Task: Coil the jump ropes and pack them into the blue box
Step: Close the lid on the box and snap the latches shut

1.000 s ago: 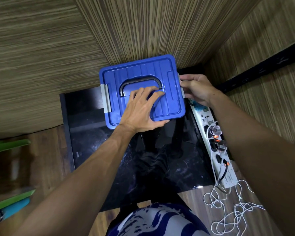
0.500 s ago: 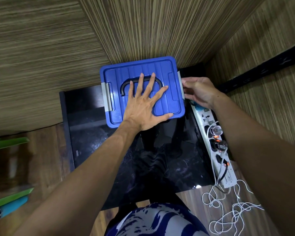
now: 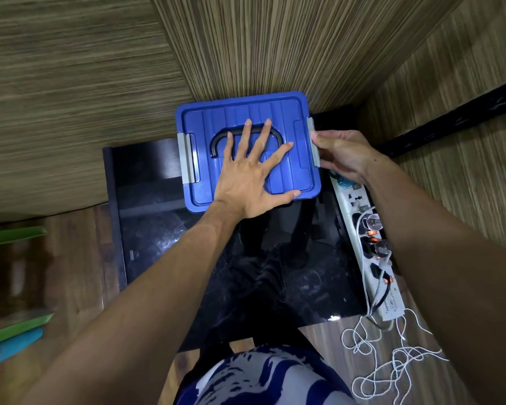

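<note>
I see the blue box (image 3: 287, 147) sitting at the far end of the glossy black table (image 3: 164, 229), pushed up against the striped wood wall (image 3: 260, 45). Its lid is on. My left hand (image 3: 250, 182) lies flat on the lid with the fingers spread and straight, palm down, the fingertips reaching over the dark carry handle (image 3: 216, 140) folded into the lid's recess. It grasps nothing; it only presses. My right hand (image 3: 343, 154) is at the box's right edge, its thumb and fingers curled onto the grey latch (image 3: 311, 127) there, pinching it against the side of the box. The matching grey latch on the left side (image 3: 186, 159) is down against the box. I cannot see any jump ropes; the closed lid hides the inside.

Just right of the table a white power strip (image 3: 362, 229) runs near to far, with plugs and orange lit switches. A tangle of white cord (image 3: 392, 361) lies on the wood floor at the near right. At the left edge are green (image 3: 15, 235) and teal (image 3: 18, 343) shapes, too blurred to name.
</note>
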Demonstrator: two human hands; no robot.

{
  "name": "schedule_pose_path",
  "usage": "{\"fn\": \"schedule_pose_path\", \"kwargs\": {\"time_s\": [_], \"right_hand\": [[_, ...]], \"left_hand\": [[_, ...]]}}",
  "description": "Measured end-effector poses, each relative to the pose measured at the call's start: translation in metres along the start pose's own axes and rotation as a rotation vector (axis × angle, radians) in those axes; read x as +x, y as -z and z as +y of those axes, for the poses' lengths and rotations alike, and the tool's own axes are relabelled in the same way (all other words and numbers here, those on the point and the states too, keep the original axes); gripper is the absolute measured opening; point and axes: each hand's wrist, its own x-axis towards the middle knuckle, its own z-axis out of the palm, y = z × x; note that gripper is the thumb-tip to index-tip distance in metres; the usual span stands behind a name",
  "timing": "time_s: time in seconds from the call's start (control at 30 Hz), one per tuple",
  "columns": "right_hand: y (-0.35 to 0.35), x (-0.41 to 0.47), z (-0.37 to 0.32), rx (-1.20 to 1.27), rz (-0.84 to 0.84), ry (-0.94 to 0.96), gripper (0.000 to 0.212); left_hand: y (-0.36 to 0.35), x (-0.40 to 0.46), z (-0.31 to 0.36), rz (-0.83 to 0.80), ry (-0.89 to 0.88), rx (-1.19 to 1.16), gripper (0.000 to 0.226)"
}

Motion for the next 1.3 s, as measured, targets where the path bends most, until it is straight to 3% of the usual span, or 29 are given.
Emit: {"fn": "schedule_pose_path", "kwargs": {"time_s": [0.27,0.43,0.57,0.73,0.8,0.87,0.97,1.03,1.17,1.3], "right_hand": [[-0.014,0.004,-0.002,-0.116,0.098,0.042,0.023],[-0.027,0.003,0.001,-0.159,0.196,0.011,0.041],[-0.033,0.005,0.002,-0.200,0.270,0.040,0.035],[-0.028,0.001,0.008,-0.161,0.246,0.112,0.021],[-0.030,0.001,0.012,-0.185,0.275,0.147,0.027],[-0.033,0.002,0.015,-0.216,0.305,0.170,0.028],[-0.038,0.003,0.014,-0.219,0.342,0.187,0.013],[-0.041,0.004,0.017,-0.219,0.378,0.213,0.013],[-0.049,0.005,0.024,-0.245,0.443,0.263,0.022],[-0.051,0.005,0.026,-0.278,0.454,0.296,0.022]], "left_hand": [[-0.003,0.000,-0.001,0.021,-0.007,0.007,0.096],[-0.004,0.000,-0.001,0.024,-0.005,0.001,0.096],[-0.001,-0.001,-0.001,0.003,0.000,0.001,0.095],[0.008,-0.008,-0.012,0.118,-0.002,-0.257,0.068],[0.014,-0.014,-0.026,0.290,0.113,-0.267,0.056],[0.018,-0.022,-0.042,0.405,0.352,-0.213,0.049],[0.020,-0.034,-0.059,0.404,0.752,-0.278,0.050],[0.016,-0.038,-0.064,0.337,0.900,-0.411,0.053],[0.011,-0.036,-0.057,0.313,0.918,-0.724,0.036],[0.016,-0.036,-0.053,0.288,0.892,-0.793,0.024]]}}
